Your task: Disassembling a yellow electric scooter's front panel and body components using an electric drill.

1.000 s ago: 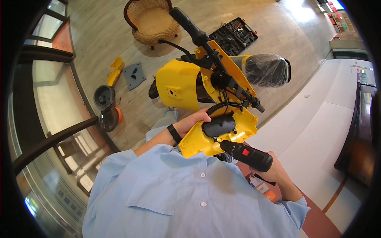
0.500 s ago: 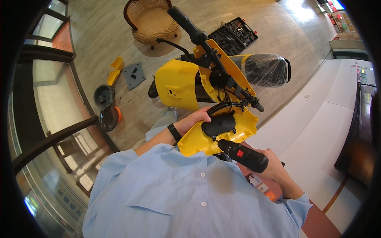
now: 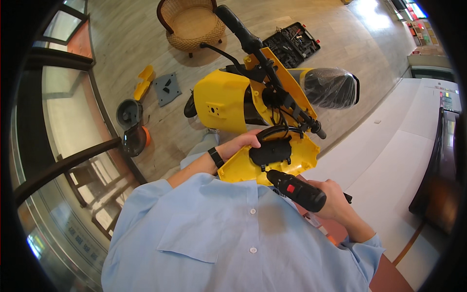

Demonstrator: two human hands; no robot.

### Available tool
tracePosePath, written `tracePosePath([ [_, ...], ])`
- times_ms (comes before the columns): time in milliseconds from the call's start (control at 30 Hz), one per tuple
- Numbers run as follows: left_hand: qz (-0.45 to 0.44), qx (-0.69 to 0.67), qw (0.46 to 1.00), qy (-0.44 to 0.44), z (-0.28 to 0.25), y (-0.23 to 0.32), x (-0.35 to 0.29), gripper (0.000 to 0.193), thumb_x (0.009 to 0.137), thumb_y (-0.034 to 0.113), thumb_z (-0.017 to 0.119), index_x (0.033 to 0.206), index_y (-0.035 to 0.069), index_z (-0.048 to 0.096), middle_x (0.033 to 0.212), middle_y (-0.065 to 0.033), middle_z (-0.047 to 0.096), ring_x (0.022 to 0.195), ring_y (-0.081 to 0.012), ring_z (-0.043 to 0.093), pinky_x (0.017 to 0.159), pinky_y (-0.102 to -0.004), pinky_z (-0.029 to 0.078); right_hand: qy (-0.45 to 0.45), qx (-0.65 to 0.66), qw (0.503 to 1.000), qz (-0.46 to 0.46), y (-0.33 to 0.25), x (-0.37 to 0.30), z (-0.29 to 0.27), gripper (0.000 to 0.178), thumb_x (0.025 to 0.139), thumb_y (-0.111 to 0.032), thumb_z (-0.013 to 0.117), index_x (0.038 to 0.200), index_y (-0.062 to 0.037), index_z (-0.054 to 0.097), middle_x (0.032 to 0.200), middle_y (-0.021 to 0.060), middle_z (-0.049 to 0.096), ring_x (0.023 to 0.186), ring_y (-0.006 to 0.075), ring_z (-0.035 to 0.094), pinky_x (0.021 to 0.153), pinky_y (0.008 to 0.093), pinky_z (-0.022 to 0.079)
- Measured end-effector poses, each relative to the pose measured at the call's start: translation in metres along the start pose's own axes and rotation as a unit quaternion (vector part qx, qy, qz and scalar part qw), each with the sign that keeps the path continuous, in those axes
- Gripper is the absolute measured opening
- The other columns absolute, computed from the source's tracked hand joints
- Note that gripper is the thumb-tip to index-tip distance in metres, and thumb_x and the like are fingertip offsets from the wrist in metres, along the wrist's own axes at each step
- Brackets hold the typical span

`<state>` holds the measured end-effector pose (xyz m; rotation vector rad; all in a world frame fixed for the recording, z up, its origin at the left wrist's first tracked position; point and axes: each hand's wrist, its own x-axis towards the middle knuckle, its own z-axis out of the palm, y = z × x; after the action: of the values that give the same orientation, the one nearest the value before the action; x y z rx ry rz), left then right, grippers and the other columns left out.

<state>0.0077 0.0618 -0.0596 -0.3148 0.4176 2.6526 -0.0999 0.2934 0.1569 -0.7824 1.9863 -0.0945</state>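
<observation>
My left hand (image 3: pixel 239 145) grips the left edge of a yellow plastic cover (image 3: pixel 238 168), its thumb on the inner side by a black oval housing (image 3: pixel 270 152). In my right hand (image 3: pixel 332 199) is a black cordless drill (image 3: pixel 297 191) with a red patch. The drill's nose points up and left at the lower edge of the housing; I cannot make out whether its tip touches a screw. Black cables (image 3: pixel 279 130) run from the housing to the yellow scooter (image 3: pixel 221 100) just beyond. Its handlebar (image 3: pixel 272 73) slants above the cover.
On the floor lie an open black tool case (image 3: pixel 292 45), a grey plate (image 3: pixel 167 89), a yellow part (image 3: pixel 144 82) and a dark bin-like container (image 3: pixel 130 119). A wicker chair (image 3: pixel 194 29) stands at the back. The plastic-wrapped scooter seat (image 3: pixel 331 87) is to the right, beside a white cabinet (image 3: pixel 384 131).
The whole view has shifted slightly, so the scene sits a little right and lower. Both hands keep their holds, and the drill stays at the housing's lower edge.
</observation>
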Motion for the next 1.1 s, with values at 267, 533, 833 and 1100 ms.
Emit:
tracePosePath([
  [267, -0.028, 0.028, 0.999, 0.021, 0.021, 0.017, -0.009, 0.069, 0.079, 0.015, 0.055, 0.145, 0.004, 0.039, 0.141, -0.011, 0.05, 0.126, -0.0209, 0.051, 0.111, -0.0333, 0.038, -0.002, 0.009, 1.0, 0.014, -0.003, 0.001, -0.004, 0.039, 0.063, -0.022, 0.077, 0.1, -0.0111, 0.07, 0.074, 0.0149, 0.068, 0.072, 0.0365, 0.066, 0.069, 0.0436, 0.053],
  [533, -0.013, 0.009, 1.0, -0.015, -0.004, 0.007, 0.003, 0.071, 0.078, 0.013, 0.053, 0.146, 0.004, 0.037, 0.144, -0.0114, 0.047, 0.13, -0.0217, 0.049, 0.112, -0.0337, 0.037, -0.008, -0.01, 1.0, 0.005, -0.001, -0.001, -0.001, 0.041, 0.063, -0.02, 0.076, 0.103, -0.0114, 0.068, 0.074, 0.0148, 0.068, 0.073, 0.0368, 0.066, 0.069, 0.045, 0.053],
  [833, -0.045, 0.016, 0.999, -0.006, 0.008, 0.019, -0.006, 0.073, 0.077, 0.012, 0.054, 0.147, 0.004, 0.036, 0.147, -0.012, 0.045, 0.131, -0.0231, 0.048, 0.113, -0.0341, 0.036, 0.028, 0.135, 0.99, 0.013, 0.006, -0.012, 0.003, 0.027, 0.068, -0.011, 0.073, 0.094, -0.0049, 0.068, 0.073, 0.0119, 0.068, 0.063, 0.0296, 0.065, 0.065, 0.0344, 0.054],
  [1100, -0.028, -0.001, 1.0, 0.014, 0.008, 0.022, -0.008, 0.072, 0.076, 0.014, 0.056, 0.145, 0.004, 0.038, 0.144, -0.013, 0.047, 0.129, -0.0238, 0.049, 0.112, -0.0339, 0.038, 0.071, 0.245, 0.967, 0.005, 0.013, -0.017, 0.021, 0.016, 0.07, -0.004, 0.071, 0.083, -0.0002, 0.064, 0.07, 0.0084, 0.066, 0.061, 0.018, 0.06, 0.065, 0.0322, 0.052],
])
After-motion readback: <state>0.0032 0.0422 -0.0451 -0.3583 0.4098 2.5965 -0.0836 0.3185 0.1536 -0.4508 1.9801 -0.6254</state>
